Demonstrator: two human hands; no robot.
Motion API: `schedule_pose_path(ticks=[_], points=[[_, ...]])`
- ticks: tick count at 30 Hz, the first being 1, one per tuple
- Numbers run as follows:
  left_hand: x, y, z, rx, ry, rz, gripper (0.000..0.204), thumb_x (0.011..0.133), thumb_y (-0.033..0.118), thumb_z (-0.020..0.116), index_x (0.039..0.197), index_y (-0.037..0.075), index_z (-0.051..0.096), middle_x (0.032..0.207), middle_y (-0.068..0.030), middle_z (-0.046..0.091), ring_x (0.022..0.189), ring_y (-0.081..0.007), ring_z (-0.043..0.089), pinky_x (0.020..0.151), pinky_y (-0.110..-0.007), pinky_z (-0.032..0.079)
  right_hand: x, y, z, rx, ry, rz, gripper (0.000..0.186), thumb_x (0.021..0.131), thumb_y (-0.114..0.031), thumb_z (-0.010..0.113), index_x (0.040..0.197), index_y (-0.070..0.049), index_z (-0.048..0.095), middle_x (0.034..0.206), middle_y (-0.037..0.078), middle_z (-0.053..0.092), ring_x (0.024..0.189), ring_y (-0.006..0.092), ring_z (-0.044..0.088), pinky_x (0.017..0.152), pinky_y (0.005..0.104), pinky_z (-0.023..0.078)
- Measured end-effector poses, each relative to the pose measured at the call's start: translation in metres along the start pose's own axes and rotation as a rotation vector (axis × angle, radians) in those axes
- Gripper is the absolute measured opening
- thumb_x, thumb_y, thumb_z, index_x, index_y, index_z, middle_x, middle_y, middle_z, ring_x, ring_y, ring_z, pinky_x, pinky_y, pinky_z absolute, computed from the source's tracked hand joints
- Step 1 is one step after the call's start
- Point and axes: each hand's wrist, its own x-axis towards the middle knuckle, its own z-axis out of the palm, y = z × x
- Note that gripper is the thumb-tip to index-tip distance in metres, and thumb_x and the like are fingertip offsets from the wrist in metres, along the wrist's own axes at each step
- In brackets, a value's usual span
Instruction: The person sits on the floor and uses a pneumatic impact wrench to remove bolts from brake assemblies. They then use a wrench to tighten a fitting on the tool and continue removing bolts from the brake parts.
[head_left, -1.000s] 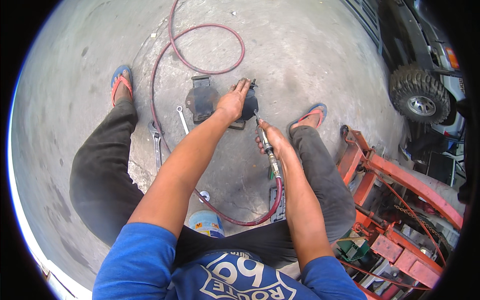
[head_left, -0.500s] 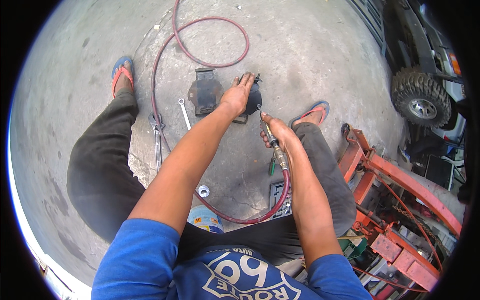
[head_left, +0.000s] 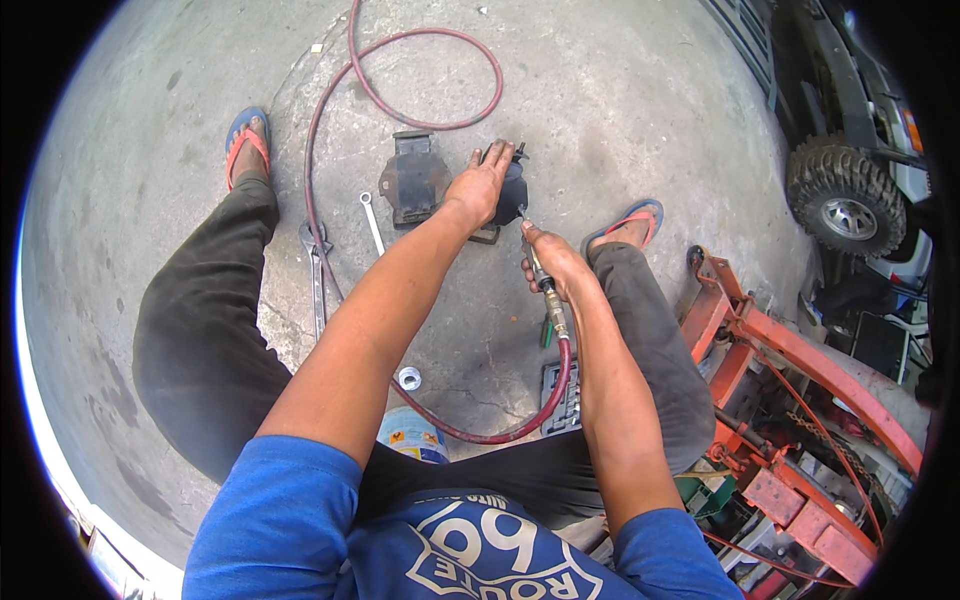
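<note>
My left hand (head_left: 478,188) lies with fingers stretched out over a round black metal part (head_left: 511,197) on the concrete floor, pressing on it. My right hand (head_left: 553,258) is wrapped around a slim air die grinder (head_left: 543,277), whose thin tip meets the near edge of the black part. A red air hose (head_left: 562,385) runs from the tool's brass-coloured fitting and curves under my forearms. Just left of my left hand sits a flat dark metal piece with squared ends (head_left: 416,180). My left hand hides part of both black pieces.
Left of my left forearm lie a combination wrench (head_left: 372,222) and an adjustable wrench (head_left: 317,275). A socket (head_left: 409,378), a socket tray (head_left: 561,405) and a light-blue can (head_left: 412,435) are near my legs. A red jack (head_left: 800,365) stands right, below a vehicle tyre (head_left: 845,200).
Both hands keep their places on the black part and the air die grinder. The hose's curve by my right wrist has shifted slightly left, and the whole view has moved a little.
</note>
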Motion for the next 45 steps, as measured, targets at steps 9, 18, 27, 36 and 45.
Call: schedule_pose_path(ticks=[9,18,27,36,45], points=[[0.000,0.000,0.000,-0.021,-0.045,-0.028,0.103,0.081,-0.009,0.063,0.166,0.008,0.008,0.173,-0.0147,0.016,0.154,-0.0356,0.031,0.127,-0.038,0.032,0.001,0.003,0.001,-0.019,0.006,-0.020,0.057,0.106,-0.050,0.051,0.119,0.006,0.054,0.079,0.008,0.056,0.059,0.0172,0.056,0.049,0.0352,0.051],[-0.002,0.000,-0.001,-0.068,-0.040,-0.041,0.103,0.081,-0.010,0.062,0.167,0.011,0.008,0.173,-0.0122,0.015,0.155,-0.0380,0.030,0.125,-0.039,0.036,-0.004,0.003,0.002,-0.028,0.006,-0.002,0.047,0.107,-0.050,0.049,0.117,-0.004,0.054,0.075,0.002,0.054,0.057,0.0132,0.053,0.048,0.0310,0.048],[-0.006,0.004,-0.006,-0.095,-0.033,-0.050,0.103,0.082,-0.012,0.061,0.167,0.013,0.009,0.173,-0.0117,0.016,0.153,-0.0404,0.031,0.123,-0.041,0.039,-0.003,0.005,0.000,-0.011,0.000,-0.014,0.060,0.107,-0.049,0.050,0.129,0.007,0.050,0.080,0.008,0.057,0.060,0.0166,0.057,0.049,0.0342,0.051],[-0.008,0.004,-0.006,-0.088,-0.042,-0.057,0.103,0.082,-0.012,0.061,0.167,0.014,0.008,0.174,-0.0107,0.015,0.154,-0.0397,0.031,0.122,-0.041,0.040,-0.004,0.004,0.000,-0.046,0.002,-0.025,0.061,0.107,-0.048,0.050,0.130,0.009,0.050,0.081,0.009,0.056,0.062,0.0163,0.057,0.050,0.0340,0.050],[-0.010,0.002,-0.002,-0.086,-0.013,-0.038,0.102,0.082,-0.012,0.061,0.167,0.012,0.010,0.173,-0.0129,0.017,0.153,-0.0406,0.032,0.121,-0.041,0.041,-0.008,0.003,0.001,-0.076,0.015,-0.030,0.060,0.106,-0.047,0.051,0.130,0.008,0.050,0.079,0.007,0.056,0.061,0.0154,0.057,0.049,0.0337,0.050]])
